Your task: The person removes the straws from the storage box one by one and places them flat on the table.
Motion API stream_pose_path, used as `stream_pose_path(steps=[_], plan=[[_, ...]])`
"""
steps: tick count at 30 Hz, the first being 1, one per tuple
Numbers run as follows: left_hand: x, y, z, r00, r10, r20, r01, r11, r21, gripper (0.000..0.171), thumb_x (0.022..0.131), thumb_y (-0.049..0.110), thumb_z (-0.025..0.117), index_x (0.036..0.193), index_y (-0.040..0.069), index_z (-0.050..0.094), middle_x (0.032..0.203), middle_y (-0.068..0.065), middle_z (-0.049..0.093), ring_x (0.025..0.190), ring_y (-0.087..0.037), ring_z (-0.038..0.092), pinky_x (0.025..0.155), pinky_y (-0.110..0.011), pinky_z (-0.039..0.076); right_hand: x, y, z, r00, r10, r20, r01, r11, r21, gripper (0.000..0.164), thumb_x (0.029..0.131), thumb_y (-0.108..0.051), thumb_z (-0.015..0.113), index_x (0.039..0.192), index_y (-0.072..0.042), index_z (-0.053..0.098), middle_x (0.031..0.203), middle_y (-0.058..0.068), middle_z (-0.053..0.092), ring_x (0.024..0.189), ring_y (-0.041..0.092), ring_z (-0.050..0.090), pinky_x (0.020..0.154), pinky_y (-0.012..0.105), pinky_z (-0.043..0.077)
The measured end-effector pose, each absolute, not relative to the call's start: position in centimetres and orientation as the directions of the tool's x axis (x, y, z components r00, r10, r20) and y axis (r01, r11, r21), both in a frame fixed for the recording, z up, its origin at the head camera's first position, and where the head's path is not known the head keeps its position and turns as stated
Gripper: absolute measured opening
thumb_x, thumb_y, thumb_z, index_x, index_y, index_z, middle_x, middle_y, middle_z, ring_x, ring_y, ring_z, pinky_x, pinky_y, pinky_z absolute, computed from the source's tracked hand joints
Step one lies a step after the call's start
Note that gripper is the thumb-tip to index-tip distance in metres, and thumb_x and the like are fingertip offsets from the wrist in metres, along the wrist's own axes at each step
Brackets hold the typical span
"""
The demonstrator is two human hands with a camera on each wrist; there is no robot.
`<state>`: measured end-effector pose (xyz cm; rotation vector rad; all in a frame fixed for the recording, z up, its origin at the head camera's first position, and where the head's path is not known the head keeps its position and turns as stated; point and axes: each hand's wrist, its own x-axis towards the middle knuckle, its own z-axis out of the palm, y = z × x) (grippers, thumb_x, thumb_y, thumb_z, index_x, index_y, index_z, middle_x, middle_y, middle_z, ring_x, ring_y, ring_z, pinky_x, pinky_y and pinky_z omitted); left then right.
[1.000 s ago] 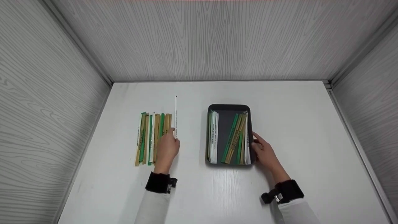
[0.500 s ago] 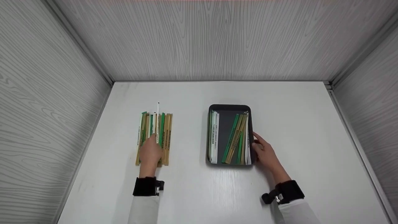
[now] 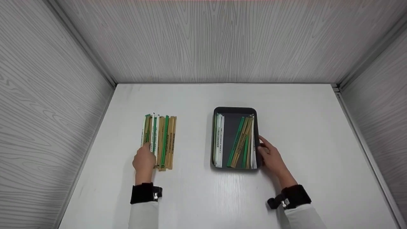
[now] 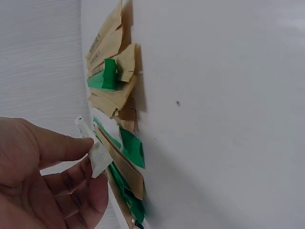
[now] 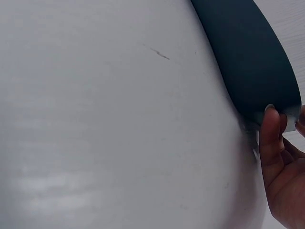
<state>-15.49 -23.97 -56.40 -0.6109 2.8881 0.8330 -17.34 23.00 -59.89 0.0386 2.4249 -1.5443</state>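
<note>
In the head view my left hand [image 3: 144, 163] is over the left part of a row of wrapped straws, pinching a white wrapped straw [image 3: 153, 132]. The left wrist view shows the thumb and a finger on the crimped end of this white straw [image 4: 99, 157]. Tan wrapped straws [image 3: 171, 143] and a green wrapped straw [image 3: 165, 136] lie to its right, all roughly parallel. My right hand [image 3: 272, 157] holds the right wall of a dark rectangular tray [image 3: 235, 110]. From the right wrist, its thumb presses the tray's outer wall [image 5: 252, 52]; the other fingers are partly hidden.
Inside the tray, white wrapped straws [image 3: 219, 140] stand along the left wall. Green and tan wrapped straws [image 3: 240, 143] lean toward the right, with dark tray floor between the groups. Grey wood-grain panels [image 3: 203, 41] enclose the white table [image 3: 197, 190] at the back and sides.
My left hand has moved left across the row and lowered, bringing the white wrapped straw from the row's right side to its left part. The right hand and tray stay put.
</note>
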Motion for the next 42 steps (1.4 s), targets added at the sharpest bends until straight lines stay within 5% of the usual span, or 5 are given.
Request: stream_pose_path(steps=[11, 19, 31, 42], plan=[[-15.2, -24.0, -56.7, -0.914, -0.363, -0.181, -0.403, 0.759, 0.512, 0.040, 0.095, -0.006, 0.048, 0.134, -0.008, 0.051, 0.115, -0.032, 0.060, 0.089, -0.042, 0.064, 0.059, -0.051, 0.051, -17.5, 23.0, -60.0, -0.963, -0.119, -0.242, 0.169, 0.431, -0.886, 0.051, 0.106, -0.023, 0.042, 0.156, -0.023, 0.029, 0.142, 0.021, 0.044, 0.101, 0.032, 0.056, 0.065, 0.036, 0.051], [-15.4, -21.4, -56.6, -0.935, -0.348, -0.062, -0.328, 0.787, 0.522, 0.043, 0.092, -0.003, 0.055, 0.135, -0.008, 0.052, 0.117, -0.034, 0.049, 0.086, -0.042, 0.060, 0.060, -0.048, 0.051, -17.4, 23.0, -59.6, -0.965, -0.133, -0.226, 0.149, 0.430, -0.891, 0.051, 0.107, -0.020, 0.042, 0.156, -0.018, 0.028, 0.141, 0.024, 0.045, 0.099, 0.033, 0.058, 0.064, 0.036, 0.052], [-16.4, -11.3, -55.3, -0.991, -0.066, 0.115, 0.004, 0.850, 0.527, 0.037, 0.092, 0.009, 0.066, 0.128, 0.001, 0.060, 0.106, -0.018, 0.058, 0.080, -0.028, 0.062, 0.062, -0.038, 0.052, -17.8, 23.2, -60.3, -0.970, -0.137, -0.199, 0.125, 0.422, -0.898, 0.052, 0.106, -0.022, 0.043, 0.156, -0.019, 0.029, 0.140, 0.023, 0.047, 0.101, 0.032, 0.056, 0.064, 0.036, 0.051], [-16.4, -4.0, -55.3, -0.980, 0.170, 0.106, 0.200, 0.817, 0.541, 0.042, 0.093, 0.009, 0.065, 0.131, -0.003, 0.056, 0.105, -0.018, 0.065, 0.083, -0.029, 0.067, 0.066, -0.038, 0.054, -17.8, 23.2, -60.2, -0.969, -0.132, -0.209, 0.137, 0.419, -0.898, 0.051, 0.106, -0.022, 0.044, 0.155, -0.022, 0.031, 0.140, 0.021, 0.047, 0.103, 0.033, 0.055, 0.065, 0.036, 0.051]])
